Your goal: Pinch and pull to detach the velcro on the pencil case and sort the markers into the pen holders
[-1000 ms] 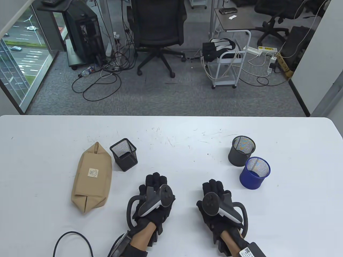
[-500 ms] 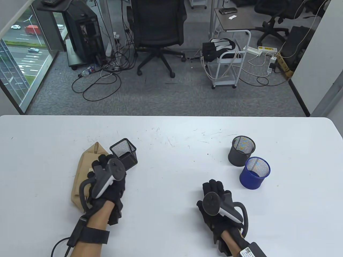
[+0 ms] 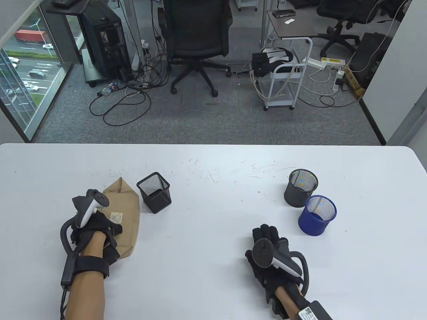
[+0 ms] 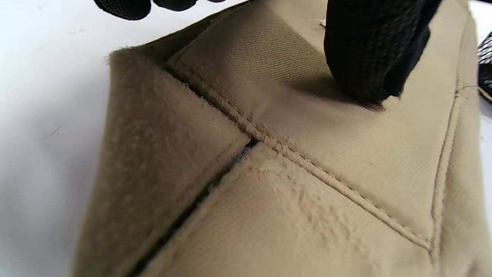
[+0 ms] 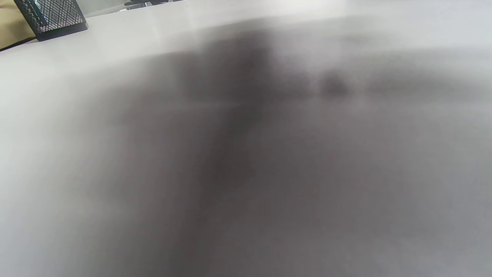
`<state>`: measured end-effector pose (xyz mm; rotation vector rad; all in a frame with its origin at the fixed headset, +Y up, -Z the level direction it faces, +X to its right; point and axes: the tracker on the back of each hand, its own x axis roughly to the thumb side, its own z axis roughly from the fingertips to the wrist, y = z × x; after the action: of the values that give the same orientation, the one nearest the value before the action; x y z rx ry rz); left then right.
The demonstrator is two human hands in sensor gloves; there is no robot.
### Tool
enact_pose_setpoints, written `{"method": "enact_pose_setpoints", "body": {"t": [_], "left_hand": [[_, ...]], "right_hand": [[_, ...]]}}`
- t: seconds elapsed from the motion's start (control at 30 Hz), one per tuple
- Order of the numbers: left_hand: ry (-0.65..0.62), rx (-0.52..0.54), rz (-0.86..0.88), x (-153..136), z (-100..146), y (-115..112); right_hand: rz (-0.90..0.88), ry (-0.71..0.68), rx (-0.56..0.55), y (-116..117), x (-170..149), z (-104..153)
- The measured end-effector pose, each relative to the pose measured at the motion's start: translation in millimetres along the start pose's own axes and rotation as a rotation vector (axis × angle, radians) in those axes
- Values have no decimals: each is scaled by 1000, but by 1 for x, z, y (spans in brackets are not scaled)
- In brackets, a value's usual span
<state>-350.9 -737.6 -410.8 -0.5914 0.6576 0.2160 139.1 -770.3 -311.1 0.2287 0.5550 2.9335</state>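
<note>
The tan fabric pencil case (image 3: 124, 204) lies closed at the table's left, and no markers show. My left hand (image 3: 106, 232) sits over its near end. In the left wrist view one gloved fingertip (image 4: 363, 57) presses down on the case's top panel (image 4: 307, 184), beside the folded velcro end flap, while other fingertips (image 4: 123, 5) hang past its left edge. My right hand (image 3: 267, 241) lies flat on the table, fingers straight, holding nothing. A square black mesh holder (image 3: 154, 192) stands just right of the case. A round dark grey holder (image 3: 302, 188) and a blue one (image 3: 317, 216) stand at the right.
A black cable runs from my left wrist off the table's front edge (image 3: 63, 300). The white table (image 3: 213, 213) lies bare between the hands. The right wrist view is mostly blurred tabletop, with the square holder (image 5: 50, 15) at its top-left corner.
My left hand went from the table's middle to the pencil case, then drew back to its near end and turned on edge. The right hand has stayed still.
</note>
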Motion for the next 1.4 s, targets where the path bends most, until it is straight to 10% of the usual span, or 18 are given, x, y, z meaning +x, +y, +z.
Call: {"method": "enact_pose_setpoints", "body": {"t": [0.23,0.47,0.93,1.17,1.4], "left_hand": [[125,-190,164,-14,-25,1],[137,-17,181,-10,-11,2],[-259,295,512,-26,127,30],[-619,-76,795,27,174,-12],[-719,-269,742,93,176,-70]], "right_hand": [[-5,11,4,0,-1,0],[-9,15,7,-1,-3,0],[-5,-2,-8,-3,-3,3],[-36,-3,-95,-23,-11,18],[-56,37,-207,-75,-17,43]]}}
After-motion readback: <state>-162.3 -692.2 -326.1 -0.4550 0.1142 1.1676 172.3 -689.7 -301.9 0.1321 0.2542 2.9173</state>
